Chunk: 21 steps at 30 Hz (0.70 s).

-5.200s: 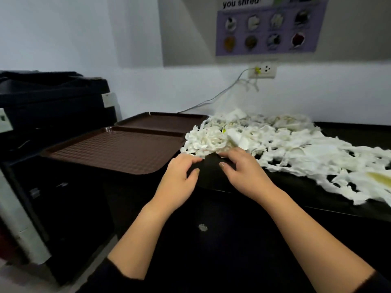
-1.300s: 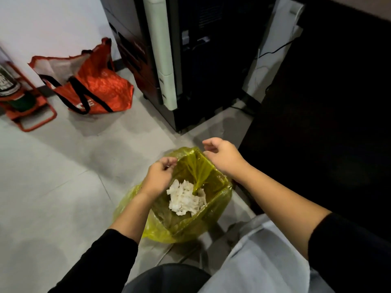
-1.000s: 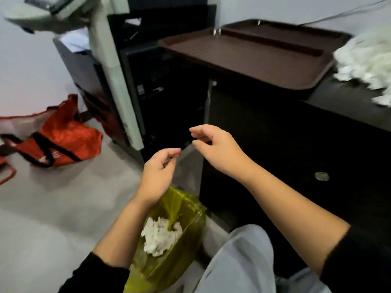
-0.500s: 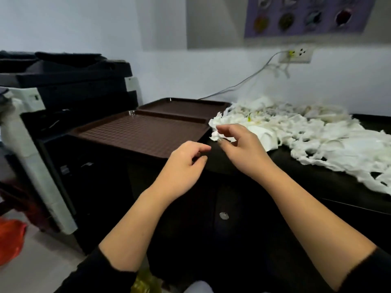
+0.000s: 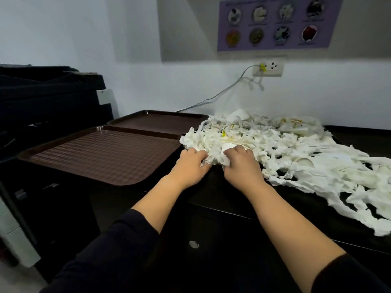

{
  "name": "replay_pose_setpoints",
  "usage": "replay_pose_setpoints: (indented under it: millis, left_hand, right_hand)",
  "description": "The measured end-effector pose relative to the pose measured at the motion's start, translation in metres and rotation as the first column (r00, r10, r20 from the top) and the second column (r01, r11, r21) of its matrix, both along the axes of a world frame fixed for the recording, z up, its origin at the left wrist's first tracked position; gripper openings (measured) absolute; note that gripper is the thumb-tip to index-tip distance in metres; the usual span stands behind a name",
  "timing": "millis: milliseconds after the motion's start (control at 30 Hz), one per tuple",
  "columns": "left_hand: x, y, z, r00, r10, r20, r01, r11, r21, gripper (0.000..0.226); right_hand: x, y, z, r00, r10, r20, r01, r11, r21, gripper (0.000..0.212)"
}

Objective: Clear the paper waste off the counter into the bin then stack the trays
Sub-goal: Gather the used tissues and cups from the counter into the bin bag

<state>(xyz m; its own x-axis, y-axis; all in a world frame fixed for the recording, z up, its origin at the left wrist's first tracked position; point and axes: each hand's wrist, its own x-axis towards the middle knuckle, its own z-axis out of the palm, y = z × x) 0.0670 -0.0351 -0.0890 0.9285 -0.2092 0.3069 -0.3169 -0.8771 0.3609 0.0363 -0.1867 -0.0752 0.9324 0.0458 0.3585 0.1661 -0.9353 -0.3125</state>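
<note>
Both hands, left [image 5: 190,163] and right [image 5: 239,163], curl into the near-left corner of the paper [image 5: 275,149] heap (grip closing on shreds), heap sprawling rightward along the desk [image 5: 211,193], trays [image 5: 105,153] just left, bin unseen.

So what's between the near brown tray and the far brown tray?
Nothing shows between them in the head view: the near brown plastic tray and the far brown plastic tray lie rim beside rim on the black counter.

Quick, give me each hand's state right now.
Left hand: fingers curled into the near edge of the shredded paper pile, gripping it.
Right hand: gripping a clump of the same paper.
</note>
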Motion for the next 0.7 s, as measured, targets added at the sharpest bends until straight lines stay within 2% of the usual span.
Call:
replay_pose_setpoints:
  millis: [67, 167, 333, 433, 500, 533, 700]
  left_hand:
    - [0.003, 0.000, -0.001, 0.998, -0.005, 0.069, 0.008, 0.999, -0.043, 0.033]
    - [0.009, 0.002, 0.000, 0.983, 0.055, 0.177, -0.064, 0.997, 0.048, 0.031]
    - [0.020, 0.001, 0.005, 0.997, -0.033, -0.065, 0.039, 0.994, 0.103, 0.029]
    - [0.019, -0.003, 0.003, 0.984, -0.168, -0.050, 0.165, 0.984, -0.068, 0.035]
    - [0.013, -0.006, 0.003, 0.971, -0.238, -0.034, 0.225, 0.948, -0.228, 0.044]
    - [0.011, -0.008, 0.002, 0.966, -0.256, -0.025, 0.241, 0.935, -0.261, 0.046]
    - [0.012, -0.011, 0.002, 0.966, -0.236, 0.106, 0.256, 0.934, -0.249, 0.018]
  right_hand:
    - [0.001, -0.001, 0.000, 1.000, -0.027, 0.008, 0.027, 1.000, 0.014, 0.040]
    - [0.001, 0.000, 0.000, 1.000, 0.004, 0.009, -0.004, 0.999, 0.035, 0.037]
    - [0.001, -0.001, -0.002, 0.999, 0.046, -0.007, -0.046, 0.995, 0.091, 0.035]
    - [0.002, -0.002, -0.002, 0.998, 0.069, -0.009, -0.067, 0.988, 0.141, 0.035]
    - [0.003, -0.002, -0.001, 0.996, 0.090, -0.012, -0.087, 0.983, 0.162, 0.036]
    - [0.003, -0.002, -0.001, 0.995, 0.101, -0.012, -0.097, 0.980, 0.175, 0.036]
    - [0.004, -0.003, -0.003, 0.994, 0.109, 0.019, -0.110, 0.966, 0.232, 0.033]
